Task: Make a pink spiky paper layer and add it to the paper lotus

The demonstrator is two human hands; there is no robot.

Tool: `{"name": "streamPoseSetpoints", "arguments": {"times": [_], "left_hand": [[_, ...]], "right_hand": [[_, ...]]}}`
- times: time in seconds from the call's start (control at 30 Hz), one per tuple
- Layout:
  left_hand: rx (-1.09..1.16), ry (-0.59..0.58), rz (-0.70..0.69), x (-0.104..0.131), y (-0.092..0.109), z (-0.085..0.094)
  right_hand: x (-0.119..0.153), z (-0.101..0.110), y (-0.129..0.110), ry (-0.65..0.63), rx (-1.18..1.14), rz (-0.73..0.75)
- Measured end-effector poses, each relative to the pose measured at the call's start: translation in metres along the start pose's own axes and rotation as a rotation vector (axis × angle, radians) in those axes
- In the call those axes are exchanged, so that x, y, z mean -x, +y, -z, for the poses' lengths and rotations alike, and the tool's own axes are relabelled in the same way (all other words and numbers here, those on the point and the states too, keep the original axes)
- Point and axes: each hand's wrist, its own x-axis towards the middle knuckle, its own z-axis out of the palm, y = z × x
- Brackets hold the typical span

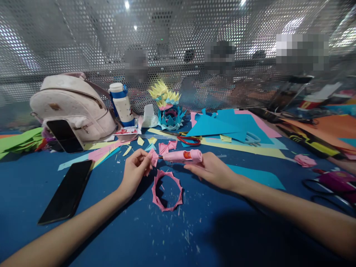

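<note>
Head view: sm. pink paper pc (154,157), folded & creased, pinched b/w thumb & fingers of L hand (136,168), over blue table (133,237), nozzle of pink glue gun (178,156) right at its edge. R hand (213,168) grasps gun, rounded plastic w/ orange patch. Just this side, pink paper ring (157,202), jagged zigzag rim, lies flat. Behind: spiky yellow/blue paper blooms (167,97), red-handled scissors (189,140), flat blue sheets (217,126), perforated screen (91,40).

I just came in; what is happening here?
A person's right hand holds a pink pistol-shaped glue gun pointed at a small folded pink paper piece pinched in the left hand. Nearer lies a folded pink paper ring on the blue table. Farther back stands a spiky yellow and blue paper model.
</note>
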Motion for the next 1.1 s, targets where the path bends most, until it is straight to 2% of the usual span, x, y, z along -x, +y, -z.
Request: {"name": "streamPoseSetpoints", "arguments": {"times": [0.57,0.9,1.1], "left_hand": [[-0.002,0.024,-0.025,-0.0005,-0.0006,0.0009],[0.005,0.014,-0.031,-0.0012,-0.0023,0.001],[-0.021,0.047,-0.047,-0.0004,-0.0009,0.0015]], "right_hand": [[0.0005,-0.0036,0.0024,0.002,-0.021,0.018],[-0.0018,0.0013,0.0035,0.056,-0.098,0.034],[-0.0034,0.0023,0.0084,0.013,-0.078,0.028]]}}
